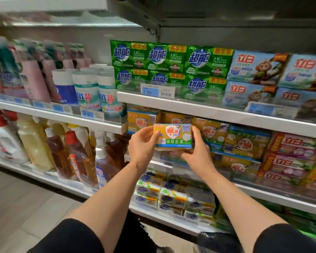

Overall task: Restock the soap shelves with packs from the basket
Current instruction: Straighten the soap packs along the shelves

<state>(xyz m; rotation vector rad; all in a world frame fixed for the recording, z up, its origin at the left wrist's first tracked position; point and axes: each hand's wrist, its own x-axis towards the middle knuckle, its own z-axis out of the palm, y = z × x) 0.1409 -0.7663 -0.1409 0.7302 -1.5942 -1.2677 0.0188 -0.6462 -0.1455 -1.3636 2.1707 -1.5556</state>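
I hold a yellow soap pack [172, 136] with a green band and red logo upright in front of the middle shelf. My left hand [141, 148] grips its left end, thumb on the front. My right hand [199, 154] grips its right end and supports it from below. Behind it on that shelf lie matching yellow soap packs [211, 131]. The basket shows only as a dark mesh edge [210, 238] at the bottom.
Green soap packs [168, 59] and blue packs [257, 68] fill the upper shelf. Pink-red packs [292, 154] sit at the right of the middle shelf. White-blue soap bars [171, 196] lie on the lower shelf. Detergent bottles [75, 154] stand on the left shelves.
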